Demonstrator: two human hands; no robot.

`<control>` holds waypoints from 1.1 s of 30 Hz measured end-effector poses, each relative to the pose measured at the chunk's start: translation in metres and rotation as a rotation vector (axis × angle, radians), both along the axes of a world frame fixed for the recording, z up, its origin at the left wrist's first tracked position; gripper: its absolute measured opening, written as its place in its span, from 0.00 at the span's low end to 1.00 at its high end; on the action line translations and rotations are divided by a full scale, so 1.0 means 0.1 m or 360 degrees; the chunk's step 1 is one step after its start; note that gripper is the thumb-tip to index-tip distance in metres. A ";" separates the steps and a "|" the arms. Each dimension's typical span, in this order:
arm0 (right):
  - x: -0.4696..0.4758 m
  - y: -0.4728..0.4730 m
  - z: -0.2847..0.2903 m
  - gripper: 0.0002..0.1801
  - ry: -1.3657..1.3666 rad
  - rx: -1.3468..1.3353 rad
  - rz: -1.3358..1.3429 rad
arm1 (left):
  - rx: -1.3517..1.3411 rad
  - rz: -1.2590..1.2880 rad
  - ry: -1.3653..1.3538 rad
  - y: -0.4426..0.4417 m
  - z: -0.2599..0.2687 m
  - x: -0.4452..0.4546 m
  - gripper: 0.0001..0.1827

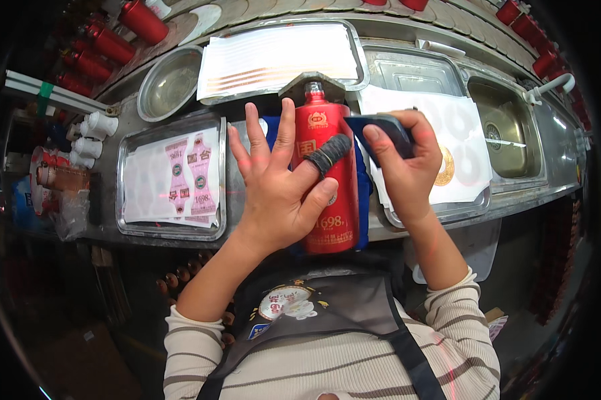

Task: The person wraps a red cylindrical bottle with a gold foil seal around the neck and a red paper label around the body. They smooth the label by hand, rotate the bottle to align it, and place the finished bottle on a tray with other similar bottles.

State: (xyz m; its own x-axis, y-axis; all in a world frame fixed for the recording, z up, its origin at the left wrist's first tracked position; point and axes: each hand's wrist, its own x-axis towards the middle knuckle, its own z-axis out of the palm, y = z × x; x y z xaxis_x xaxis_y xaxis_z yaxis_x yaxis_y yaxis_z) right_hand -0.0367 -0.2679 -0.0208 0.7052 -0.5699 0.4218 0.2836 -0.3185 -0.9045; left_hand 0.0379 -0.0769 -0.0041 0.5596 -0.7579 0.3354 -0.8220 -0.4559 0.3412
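A red bottle [348, 200] with gold print lies in front of me, its neck pointing away into a notched metal rest [285, 90]. Blue padding [364, 200] shows beneath it. My left hand [280, 200] rests over the bottle's left side, fingers spread; the index finger, wrapped in a dark band [330, 151], lies across the bottle's front. In my right hand [405, 170] is a dark blue flat scraper [388, 132], pinched between thumb and fingers. Its pointed corner is close to the bottle's upper right side; whether they touch I cannot tell.
Printed pink transfer sheets [190, 185] lie in a left metal tray [222, 200]. Behind are a metal bowl [170, 85] and striped sheets [280, 55]. Sheets with a gold ring [445, 165] lie right, before a sink [505, 135]. Red bottles [143, 22] stand along a slatted conveyor [260, 9].
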 end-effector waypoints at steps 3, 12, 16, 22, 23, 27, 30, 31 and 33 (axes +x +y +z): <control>0.10 -0.08 0.05 0.09 -0.0245 -0.0087 0.0141 | 0.0104 -0.0089 0.0025 0.07 0.09 -0.23 0.17; -0.06 0.38 -0.07 0.09 0.0059 0.0179 0.0015 | -0.0248 -0.0171 0.0413 0.62 -0.28 -0.81 0.21; -0.26 0.23 -0.38 0.11 0.0104 0.0426 -0.0145 | -0.0478 0.0030 0.0611 0.74 -0.47 -0.89 0.25; -0.12 0.22 -0.04 0.10 -0.0153 -0.0378 0.0096 | -0.0463 0.0123 0.0622 0.69 -0.54 -0.99 0.25; -0.14 0.22 0.00 0.14 -0.0152 -0.0664 0.0194 | -0.0465 0.0130 0.0620 0.71 -0.55 -1.01 0.26; -0.63 0.21 -0.07 0.19 -0.0324 -0.1239 0.0528 | -0.0552 0.0167 0.0731 0.72 -0.52 -0.99 0.30; -1.01 0.30 -0.04 0.19 -0.0143 -0.1030 0.0756 | -0.0823 0.0204 0.1032 0.64 -0.52 -0.95 0.33; -1.08 0.34 -0.04 0.18 0.0041 -0.0868 0.0740 | -0.0938 0.0209 0.1153 0.58 -0.54 -0.95 0.33; -1.01 0.53 -0.02 0.10 0.0248 -0.0346 0.0313 | -0.0962 0.0182 0.1243 0.47 -0.58 -0.92 0.34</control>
State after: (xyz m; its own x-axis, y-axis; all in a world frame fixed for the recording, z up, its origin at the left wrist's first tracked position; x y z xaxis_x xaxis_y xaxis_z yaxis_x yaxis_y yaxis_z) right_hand -0.1378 -0.2151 -0.0230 0.8584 -0.3252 0.3968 0.2221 -0.4617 -0.8588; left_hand -0.0539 -0.0301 -0.0625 0.8472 -0.5085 0.1537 -0.2294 -0.0892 0.9692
